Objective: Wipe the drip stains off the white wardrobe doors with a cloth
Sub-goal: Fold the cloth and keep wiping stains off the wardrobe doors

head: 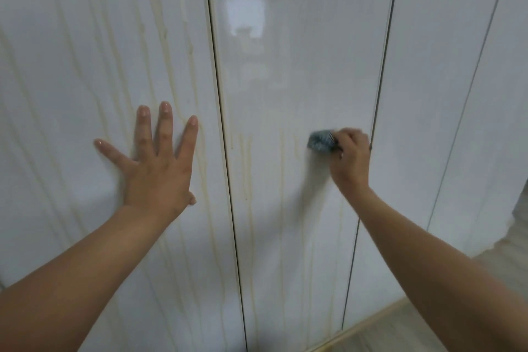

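White glossy wardrobe doors fill the view. The left door (85, 66) carries many yellowish drip stains (168, 46) running top to bottom. My left hand (157, 163) lies flat on it with fingers spread. On the middle door (300, 51) the upper part looks clean, while fainter drip stains (248, 168) run down its lower part. My right hand (350, 157) grips a bunched grey-blue cloth (321, 143) and holds it against the middle door near its right edge.
A third door (428, 94) and a fourth door (500, 123) stand to the right with dark gaps between them. A pale skirting strip (371, 323) runs along the wardrobe's foot, and grey wood-look floor (414, 334) shows at the bottom right.
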A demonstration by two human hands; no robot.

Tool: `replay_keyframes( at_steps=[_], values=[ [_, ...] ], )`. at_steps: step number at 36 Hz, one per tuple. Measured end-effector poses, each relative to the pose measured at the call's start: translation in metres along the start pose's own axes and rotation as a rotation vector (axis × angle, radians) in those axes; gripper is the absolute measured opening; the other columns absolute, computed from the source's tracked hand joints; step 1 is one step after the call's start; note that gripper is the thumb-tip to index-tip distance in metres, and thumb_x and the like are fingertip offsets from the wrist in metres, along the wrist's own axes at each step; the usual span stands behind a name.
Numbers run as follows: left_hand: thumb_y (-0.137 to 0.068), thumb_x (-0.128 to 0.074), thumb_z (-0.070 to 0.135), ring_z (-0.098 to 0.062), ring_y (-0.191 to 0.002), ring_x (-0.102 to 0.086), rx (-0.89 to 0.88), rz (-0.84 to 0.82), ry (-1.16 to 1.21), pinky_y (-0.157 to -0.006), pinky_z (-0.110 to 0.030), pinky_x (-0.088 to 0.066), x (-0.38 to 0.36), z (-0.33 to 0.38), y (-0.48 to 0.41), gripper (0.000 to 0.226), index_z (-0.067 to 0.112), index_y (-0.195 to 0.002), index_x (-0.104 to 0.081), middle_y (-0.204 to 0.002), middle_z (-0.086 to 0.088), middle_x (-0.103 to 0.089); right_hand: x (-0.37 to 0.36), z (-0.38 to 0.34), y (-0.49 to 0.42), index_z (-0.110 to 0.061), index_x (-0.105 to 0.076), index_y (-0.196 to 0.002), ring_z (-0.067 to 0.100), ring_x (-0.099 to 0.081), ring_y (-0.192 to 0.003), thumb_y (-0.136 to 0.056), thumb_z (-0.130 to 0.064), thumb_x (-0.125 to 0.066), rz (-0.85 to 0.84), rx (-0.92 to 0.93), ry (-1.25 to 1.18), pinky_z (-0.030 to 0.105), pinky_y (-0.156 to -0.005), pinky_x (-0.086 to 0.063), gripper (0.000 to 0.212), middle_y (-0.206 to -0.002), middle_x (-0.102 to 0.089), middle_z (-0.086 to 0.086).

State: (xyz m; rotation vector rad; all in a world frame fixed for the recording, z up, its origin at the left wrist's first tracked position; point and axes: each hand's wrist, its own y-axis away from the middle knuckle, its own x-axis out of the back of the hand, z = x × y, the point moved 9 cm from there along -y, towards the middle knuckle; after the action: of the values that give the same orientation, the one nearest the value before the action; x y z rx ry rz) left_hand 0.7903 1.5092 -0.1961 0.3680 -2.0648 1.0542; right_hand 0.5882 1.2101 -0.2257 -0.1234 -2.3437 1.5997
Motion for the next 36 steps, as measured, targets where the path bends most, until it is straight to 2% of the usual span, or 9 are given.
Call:
replay_keyframes(
  at_steps=[5,10,12,15,18,22,29,33,36],
  values=[
    [-0.059,-0.080,0.078,-0.049,-0.148,0.031,0.000,0.008,0.012,-0.101,-0.090,-0.019,-0.002,-0.001,-0.001,0.158,0.024,-0.156,0.033,-0.157,-0.022,0.044,0.006,-0.001,-0.035,0.001,-0.071,-0.103,0.039,-0.053,-0.092,-0.074,0.014,-0.047,-0.002,0.042,0.038,0.026,-0.082,-0.034,0.039,-0.101,-0.061,0.018],
    [-0.058,-0.083,0.075,-0.049,-0.149,0.031,0.006,0.008,0.023,-0.100,-0.090,-0.017,-0.004,-0.001,-0.002,0.159,0.024,-0.157,0.031,-0.157,-0.022,0.044,-0.007,0.012,0.019,0.003,-0.071,-0.096,0.034,-0.050,-0.090,-0.087,-0.003,-0.048,0.015,0.057,0.057,0.024,-0.080,-0.030,0.025,-0.099,-0.062,0.020],
    [-0.058,-0.084,0.074,-0.049,-0.148,0.031,0.006,0.004,0.025,-0.101,-0.091,-0.016,-0.004,0.000,-0.002,0.160,0.024,-0.156,0.032,-0.157,-0.022,0.044,-0.017,0.027,0.060,0.004,-0.071,-0.096,0.035,-0.049,-0.092,-0.086,0.005,-0.056,-0.010,0.016,0.097,0.027,-0.081,-0.033,0.018,-0.101,-0.062,0.021],
    [-0.059,-0.083,0.075,-0.049,-0.148,0.032,0.001,0.004,0.027,-0.100,-0.091,-0.017,-0.006,0.000,-0.001,0.159,0.024,-0.155,0.033,-0.156,-0.022,0.045,-0.030,0.053,0.112,0.005,-0.070,-0.099,0.040,-0.052,-0.095,-0.073,0.026,-0.058,-0.120,-0.150,0.111,0.028,-0.084,-0.034,0.036,-0.104,-0.060,0.018],
    [-0.059,-0.082,0.075,-0.048,-0.148,0.033,-0.003,0.005,0.033,-0.100,-0.091,-0.017,-0.006,-0.001,-0.001,0.159,0.024,-0.156,0.033,-0.156,-0.021,0.045,-0.027,0.058,0.115,0.002,-0.069,-0.099,0.039,-0.054,-0.095,-0.073,0.027,-0.054,-0.168,-0.285,0.058,0.032,-0.082,-0.038,0.039,-0.102,-0.057,0.012],
    [-0.059,-0.082,0.075,-0.049,-0.147,0.033,-0.003,0.007,0.033,-0.100,-0.091,-0.017,-0.005,-0.001,0.000,0.158,0.024,-0.156,0.032,-0.156,-0.021,0.045,0.007,0.035,0.057,-0.006,-0.070,-0.099,0.020,-0.054,-0.090,-0.087,0.008,-0.057,0.029,-0.477,-0.128,0.012,-0.080,-0.036,0.022,-0.099,-0.055,0.003],
    [-0.060,-0.081,0.075,-0.048,-0.148,0.033,-0.009,0.019,0.037,-0.100,-0.090,-0.017,-0.004,-0.001,0.001,0.157,0.024,-0.157,0.031,-0.157,-0.021,0.044,0.000,-0.024,-0.029,-0.019,-0.069,-0.092,0.017,-0.061,-0.082,-0.089,-0.010,-0.058,0.208,-0.642,-0.361,0.031,-0.076,-0.052,0.015,-0.094,-0.068,0.003],
    [-0.061,-0.081,0.076,-0.048,-0.148,0.033,-0.012,0.018,0.040,-0.101,-0.090,-0.017,-0.005,-0.001,0.001,0.156,0.024,-0.156,0.032,-0.157,-0.020,0.045,-0.011,-0.047,-0.012,-0.009,-0.070,-0.096,0.016,-0.054,-0.089,-0.088,0.001,-0.055,0.152,-0.554,-0.256,0.007,-0.080,-0.040,0.020,-0.102,-0.057,0.000],
    [-0.062,-0.080,0.076,-0.047,-0.147,0.035,-0.013,0.019,0.046,-0.100,-0.090,-0.016,-0.005,-0.001,0.000,0.156,0.024,-0.155,0.034,-0.155,-0.020,0.047,-0.022,-0.063,0.025,-0.002,-0.069,-0.096,0.024,-0.053,-0.094,-0.082,0.009,-0.052,0.079,-0.333,-0.211,0.019,-0.084,-0.040,0.025,-0.101,-0.053,0.001]
  ],
)
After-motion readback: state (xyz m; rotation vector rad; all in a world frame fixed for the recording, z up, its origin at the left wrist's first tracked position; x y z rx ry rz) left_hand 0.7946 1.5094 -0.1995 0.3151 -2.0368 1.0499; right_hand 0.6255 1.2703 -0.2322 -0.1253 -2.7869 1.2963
